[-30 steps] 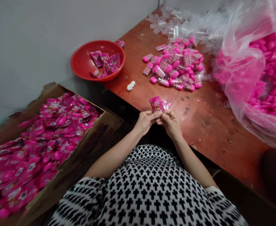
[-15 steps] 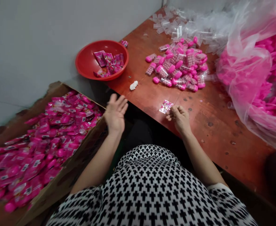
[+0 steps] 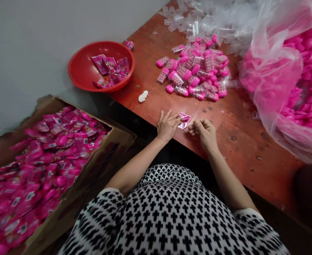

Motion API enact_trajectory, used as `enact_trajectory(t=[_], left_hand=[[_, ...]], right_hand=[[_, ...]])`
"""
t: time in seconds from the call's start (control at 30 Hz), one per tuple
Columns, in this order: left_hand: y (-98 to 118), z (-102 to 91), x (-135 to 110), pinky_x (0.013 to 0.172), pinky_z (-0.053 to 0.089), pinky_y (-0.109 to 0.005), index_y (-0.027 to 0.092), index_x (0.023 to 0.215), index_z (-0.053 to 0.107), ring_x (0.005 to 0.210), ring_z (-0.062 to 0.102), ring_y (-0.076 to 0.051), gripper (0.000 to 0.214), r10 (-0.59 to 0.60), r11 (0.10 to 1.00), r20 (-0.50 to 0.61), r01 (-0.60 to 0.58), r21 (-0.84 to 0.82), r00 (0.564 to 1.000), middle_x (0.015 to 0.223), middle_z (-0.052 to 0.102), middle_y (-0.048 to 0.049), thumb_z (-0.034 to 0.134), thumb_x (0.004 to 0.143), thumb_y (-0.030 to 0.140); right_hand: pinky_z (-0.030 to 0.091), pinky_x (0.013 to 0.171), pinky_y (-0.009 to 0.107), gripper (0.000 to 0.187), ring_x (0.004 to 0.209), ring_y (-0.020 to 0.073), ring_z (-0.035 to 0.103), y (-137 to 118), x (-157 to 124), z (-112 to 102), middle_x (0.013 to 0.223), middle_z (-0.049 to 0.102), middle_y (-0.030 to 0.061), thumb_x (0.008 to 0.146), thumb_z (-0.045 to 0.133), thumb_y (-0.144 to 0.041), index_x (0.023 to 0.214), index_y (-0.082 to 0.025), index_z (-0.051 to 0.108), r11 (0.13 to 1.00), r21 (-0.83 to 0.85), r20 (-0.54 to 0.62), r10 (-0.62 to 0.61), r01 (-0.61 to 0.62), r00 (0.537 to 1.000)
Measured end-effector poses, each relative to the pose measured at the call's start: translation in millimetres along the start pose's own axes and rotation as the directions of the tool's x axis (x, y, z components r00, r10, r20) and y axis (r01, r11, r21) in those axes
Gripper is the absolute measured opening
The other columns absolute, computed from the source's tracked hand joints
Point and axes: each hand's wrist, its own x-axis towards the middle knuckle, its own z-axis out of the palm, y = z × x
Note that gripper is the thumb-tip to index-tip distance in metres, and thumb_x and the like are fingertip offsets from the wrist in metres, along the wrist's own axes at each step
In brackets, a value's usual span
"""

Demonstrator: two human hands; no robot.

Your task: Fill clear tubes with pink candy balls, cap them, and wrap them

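A small shiny pink printed packet [image 3: 184, 120] lies by the front edge of the table, between my two hands. My left hand [image 3: 168, 126] is palm down on the wood, fingers spread, with its fingertips touching the packet's left side. At the packet's lower right corner, my right hand [image 3: 205, 134] has its fingers curled in a pinch. What the packet holds, if anything, cannot be made out. Behind it is a heap of clear bottles with pink caps [image 3: 190, 72], filled with small pink balls.
A red bowl [image 3: 76, 78] with pink packets [image 3: 110, 69] stands at the table's left. Below it, a cardboard box [image 3: 92, 166] is full of packed pink items [image 3: 46, 159]. A bag of pink caps [image 3: 273, 117], clear tubes [image 3: 211, 26] and a white scrap [image 3: 143, 96] are on the table.
My left hand has come from above the box's edge, right and onto the table at the packet. My right hand stays at the packet. The view has shifted slightly right.
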Motion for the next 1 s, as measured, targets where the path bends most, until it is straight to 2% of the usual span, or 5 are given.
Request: enact_trajectory(t=[0.3, 0.47, 0.6, 0.87, 1.0], left_hand=[[21.4, -13.9, -16.6, 0.104, 0.042, -0.042, 0.022, 0.111, 0.066, 0.117, 0.056, -0.023, 0.033, -0.139, 0.889, -0.081, 0.088, -0.449, 0.987, 0.122, 0.063, -0.0076, 0.064, 0.080, 0.034], [28.5, -37.6, -23.7, 0.079, 0.056, -0.034, 0.015, 0.090, 0.073, 0.083, 0.068, -0.022, 0.039, -0.414, 0.350, 0.347, 0.499, -0.793, 0.841, 0.089, 0.072, -0.0076, 0.071, 0.068, 0.047], [21.7, -44.8, -25.8, 0.069, 0.056, -0.028, 0.012, 0.071, 0.072, 0.065, 0.065, -0.014, 0.031, -0.463, 0.156, 0.443, 0.563, -0.812, 0.768, 0.071, 0.069, -0.0051, 0.079, 0.059, 0.040], [22.6, -52.0, -29.8, 0.060, 0.053, -0.026, 0.010, 0.061, 0.068, 0.055, 0.060, -0.011, 0.029, -0.611, -0.026, 0.458, 0.561, -0.827, 0.646, 0.062, 0.066, -0.0044, 0.084, 0.051, 0.032], [17.1, -61.7, -30.4, 0.056, 0.053, -0.025, 0.010, 0.054, 0.061, 0.052, 0.059, -0.010, 0.034, -0.669, -0.102, 0.441, 0.513, -0.852, 0.598, 0.059, 0.065, -0.0030, 0.086, 0.047, 0.032]], right_hand=[[0.045, 0.047, 0.020, 0.044, 0.053, 0.0092, 0.055, 4.0, 15.9, 18.1, 0.071, 0.061, -0.0055, 0.069, 0.072, -0.039, 0.102, -0.024, 0.047, 0.998, 0.036, 0.024, -0.058, 0.057, 0.998], [0.040, 0.047, 0.019, 0.042, 0.050, 0.0082, 0.050, -6.1, 17.0, 23.2, 0.062, 0.057, -0.0075, 0.067, 0.073, -0.034, 0.101, -0.023, 0.052, 0.999, -0.040, 0.195, -0.017, 0.025, 0.981], [0.041, 0.052, 0.023, 0.033, 0.054, 0.0107, 0.052, -17.0, 32.3, 25.1, 0.065, 0.060, -0.0037, 0.072, 0.067, -0.037, 0.098, -0.020, 0.058, 0.956, -0.279, 0.344, 0.009, 0.093, 0.939], [0.041, 0.084, 0.045, 0.027, 0.103, 0.0321, 0.054, -38.2, 129.6, 58.4, 0.109, 0.062, 0.0198, 0.087, 0.046, -0.024, 0.106, -0.010, 0.060, 0.105, -0.963, 0.221, -0.227, 0.249, 0.949], [0.036, 0.094, 0.047, 0.030, 0.116, 0.0301, 0.046, -26.7, 148.3, 57.2, 0.114, 0.062, 0.0167, 0.089, 0.036, -0.014, 0.106, -0.012, 0.061, -0.016, -0.889, 0.456, -0.149, 0.459, 0.878]])
